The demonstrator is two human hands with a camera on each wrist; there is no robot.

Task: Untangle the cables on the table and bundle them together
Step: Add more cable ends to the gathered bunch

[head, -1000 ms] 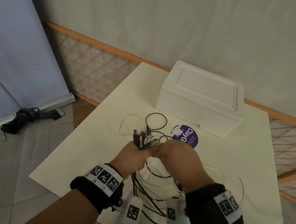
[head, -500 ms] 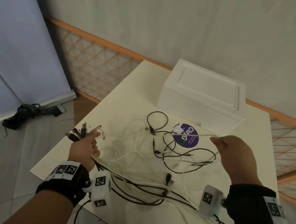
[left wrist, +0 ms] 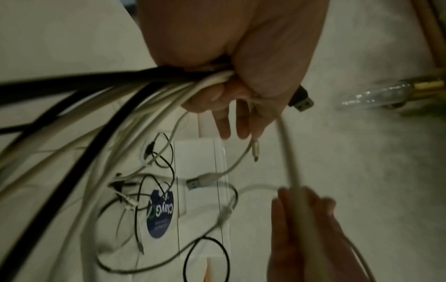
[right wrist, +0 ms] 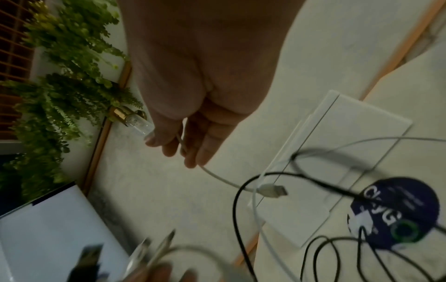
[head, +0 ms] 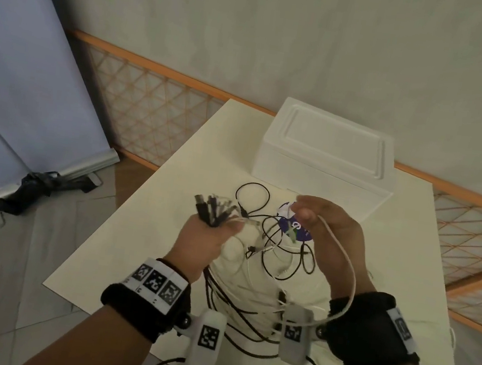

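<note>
My left hand is raised over the table and grips a bunch of black and white cable ends, whose plugs stick up out of the fist. The left wrist view shows the cable bunch running through my left hand. To its right, my right hand pinches a single white cable that loops back over my wrist. In the right wrist view my right hand holds this white cable, which ends in a USB plug. Loose black and white cables lie tangled on the table below.
A white foam box stands at the back of the table. A round purple sticker lies in front of it under the cables. The table's left edge drops to a tiled floor, where a dark object lies.
Half a second ago my hands were spread wide apart. They have come back toward each other: the left with its bunch moved right, the right moved left holding the white cable.
</note>
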